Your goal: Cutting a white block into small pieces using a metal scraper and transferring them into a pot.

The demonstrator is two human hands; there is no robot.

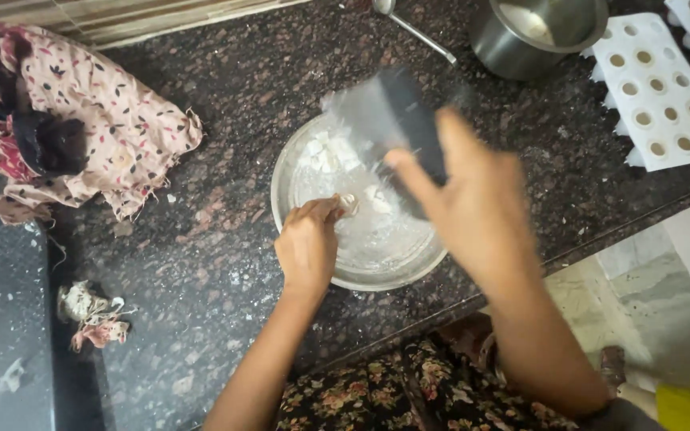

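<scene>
While my left hand point(307, 243) pinches a white chunk point(348, 203) over the round steel plate point(313, 263), my right hand point(473, 207) clasps a blurred dark flat tool point(397, 120).

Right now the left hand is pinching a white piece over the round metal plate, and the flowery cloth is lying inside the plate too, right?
Not quite. In the head view the flowery cloth lies on the dark counter, left of the round metal plate, not inside it. The left hand does pinch a white piece over the plate.
</scene>
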